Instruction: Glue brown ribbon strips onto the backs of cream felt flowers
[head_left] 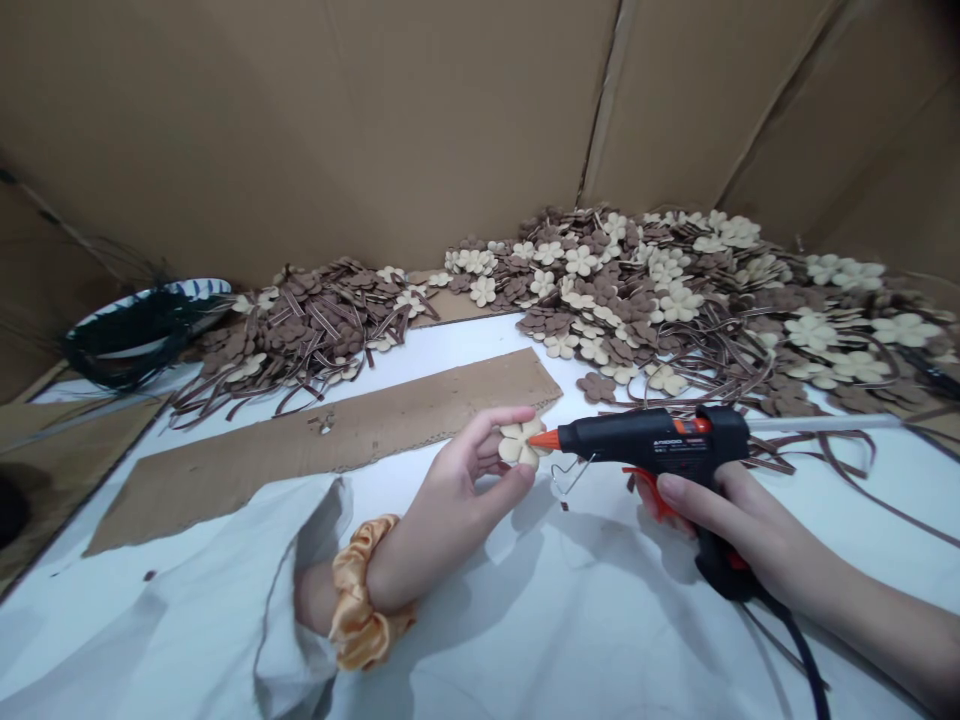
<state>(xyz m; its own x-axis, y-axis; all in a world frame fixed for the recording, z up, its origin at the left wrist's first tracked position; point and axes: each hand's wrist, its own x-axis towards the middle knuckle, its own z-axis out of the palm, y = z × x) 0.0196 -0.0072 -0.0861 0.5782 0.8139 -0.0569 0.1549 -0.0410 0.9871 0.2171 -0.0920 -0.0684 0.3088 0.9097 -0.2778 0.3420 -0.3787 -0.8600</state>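
Between the thumb and fingers of my left hand (457, 480) is a cream fabric flower (517, 447), held upright above the white table. My right hand (739, 515) grips a black hot glue gun (660, 445) by its handle, with fingers at the orange trigger. The gun's orange nozzle points left and meets the flower near its middle; whether glue is coming out cannot be seen. A white glue stick (825, 423) sticks out of the back of the gun, and its wire stand hangs below the nozzle.
A cardboard strip (322, 445) lies across the white table (465, 650). Brown and cream flowers form a left pile (322, 320) and a larger right pile (660, 290), with brown ribbons (817, 460) among them. A blue-rimmed bowl (202, 288) with dark strands stands far left. Cardboard walls (375, 120) close the back.
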